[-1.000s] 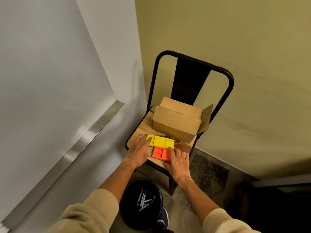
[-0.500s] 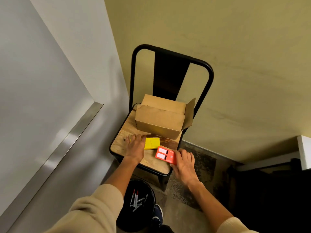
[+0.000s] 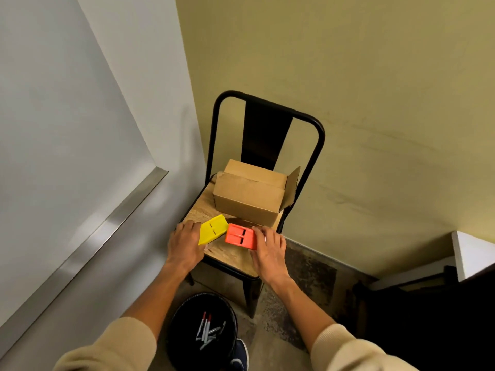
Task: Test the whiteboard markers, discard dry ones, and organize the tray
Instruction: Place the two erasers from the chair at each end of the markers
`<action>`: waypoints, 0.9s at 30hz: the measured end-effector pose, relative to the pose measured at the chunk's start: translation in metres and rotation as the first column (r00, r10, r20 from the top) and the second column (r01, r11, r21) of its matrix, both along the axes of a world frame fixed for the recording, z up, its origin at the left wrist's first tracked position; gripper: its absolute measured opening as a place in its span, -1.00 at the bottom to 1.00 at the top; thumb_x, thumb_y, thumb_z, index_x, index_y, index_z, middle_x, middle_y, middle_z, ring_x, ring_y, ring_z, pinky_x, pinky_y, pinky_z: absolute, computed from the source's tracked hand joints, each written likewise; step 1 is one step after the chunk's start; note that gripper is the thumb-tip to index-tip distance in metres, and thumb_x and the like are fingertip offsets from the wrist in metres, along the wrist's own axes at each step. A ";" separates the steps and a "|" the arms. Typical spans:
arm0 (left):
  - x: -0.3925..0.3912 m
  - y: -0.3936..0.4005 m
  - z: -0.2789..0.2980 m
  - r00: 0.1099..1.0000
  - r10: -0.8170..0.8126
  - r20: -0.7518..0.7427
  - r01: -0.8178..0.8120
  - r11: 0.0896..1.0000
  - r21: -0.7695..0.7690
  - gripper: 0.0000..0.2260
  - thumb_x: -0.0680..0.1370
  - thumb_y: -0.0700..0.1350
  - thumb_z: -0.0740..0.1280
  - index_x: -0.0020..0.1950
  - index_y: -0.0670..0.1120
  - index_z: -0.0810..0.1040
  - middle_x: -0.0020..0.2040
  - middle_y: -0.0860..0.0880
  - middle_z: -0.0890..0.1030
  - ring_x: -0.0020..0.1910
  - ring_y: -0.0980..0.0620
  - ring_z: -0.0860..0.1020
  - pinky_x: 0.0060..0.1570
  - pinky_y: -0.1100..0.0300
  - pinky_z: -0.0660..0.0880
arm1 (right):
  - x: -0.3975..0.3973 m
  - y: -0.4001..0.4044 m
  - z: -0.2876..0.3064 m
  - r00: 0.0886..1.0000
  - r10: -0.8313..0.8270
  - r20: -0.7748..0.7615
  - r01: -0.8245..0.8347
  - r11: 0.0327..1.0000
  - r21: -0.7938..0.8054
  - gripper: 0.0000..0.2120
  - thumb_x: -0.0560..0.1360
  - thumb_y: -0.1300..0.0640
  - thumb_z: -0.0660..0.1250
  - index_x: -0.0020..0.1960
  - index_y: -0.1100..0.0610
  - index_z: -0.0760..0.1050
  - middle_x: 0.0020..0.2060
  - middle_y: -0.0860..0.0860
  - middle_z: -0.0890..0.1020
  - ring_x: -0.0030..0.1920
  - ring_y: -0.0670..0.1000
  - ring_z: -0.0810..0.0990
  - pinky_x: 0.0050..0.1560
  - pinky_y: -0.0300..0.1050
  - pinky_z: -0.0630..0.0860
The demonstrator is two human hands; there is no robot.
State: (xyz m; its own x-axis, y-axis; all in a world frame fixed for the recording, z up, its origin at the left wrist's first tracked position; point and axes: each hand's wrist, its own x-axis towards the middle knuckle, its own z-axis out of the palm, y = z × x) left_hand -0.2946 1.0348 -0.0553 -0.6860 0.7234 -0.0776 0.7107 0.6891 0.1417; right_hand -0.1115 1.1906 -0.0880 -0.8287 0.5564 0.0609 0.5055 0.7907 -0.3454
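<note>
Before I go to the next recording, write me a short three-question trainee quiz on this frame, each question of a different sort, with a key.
1. True or false: the cardboard box sits on the chair seat behind the two coloured holders.
2. Which hand is on the orange holder? A) left hand B) right hand C) neither
3. Fill in: the discarded markers lie in the black ____ on the floor.

Key
1. True.
2. B: the right hand has its fingers at the orange holder's right end; the left hand is at the yellow holder.
3. Bin, in front of the chair.
</note>
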 end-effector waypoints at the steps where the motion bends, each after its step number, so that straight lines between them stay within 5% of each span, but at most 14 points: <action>1: 0.000 -0.011 0.005 1.000 0.022 -0.004 -0.022 1.000 0.017 -0.44 0.41 0.02 0.51 0.35 -0.10 0.44 0.19 -0.10 0.53 0.13 -0.13 0.48 0.01 0.02 0.47 | -0.005 -0.004 0.003 1.000 0.017 -0.020 -0.017 1.000 0.012 -0.42 0.49 0.07 0.41 0.45 0.10 0.31 0.29 0.13 0.43 0.32 0.15 0.37 0.39 0.28 0.31; 8: 0.006 -0.112 0.029 0.983 0.179 -0.047 -0.176 0.982 0.072 -0.51 0.32 -0.01 0.57 0.17 -0.14 0.55 -0.03 -0.15 0.57 -0.10 -0.22 0.51 -0.23 -0.04 0.51 | -0.040 -0.051 0.027 0.986 0.136 -0.093 -0.131 0.990 0.055 -0.46 0.49 0.10 0.40 0.42 0.10 0.35 0.30 0.12 0.45 0.31 0.17 0.41 0.36 0.26 0.34; 17: 0.063 -0.283 0.046 0.908 0.412 -0.077 -0.394 0.902 0.178 -0.47 0.26 -0.04 0.62 0.14 -0.15 0.56 -0.03 -0.14 0.60 -0.09 -0.22 0.55 -0.21 -0.03 0.54 | -0.054 -0.171 0.056 0.930 0.332 -0.158 -0.320 0.942 0.097 -0.47 0.41 0.12 0.45 0.36 0.10 0.43 0.26 0.13 0.50 0.20 0.23 0.47 0.21 0.21 0.40; 27: 0.171 -0.461 0.063 0.751 0.656 -0.079 -0.630 0.747 0.210 -0.43 0.25 -0.06 0.64 0.19 -0.16 0.56 0.02 -0.17 0.61 -0.06 -0.21 0.57 -0.17 -0.03 0.55 | -0.033 -0.323 0.092 0.844 0.516 -0.144 -0.502 0.856 0.124 -0.40 0.46 0.15 0.49 0.45 0.06 0.35 0.35 0.08 0.47 0.38 0.15 0.42 0.42 0.17 0.27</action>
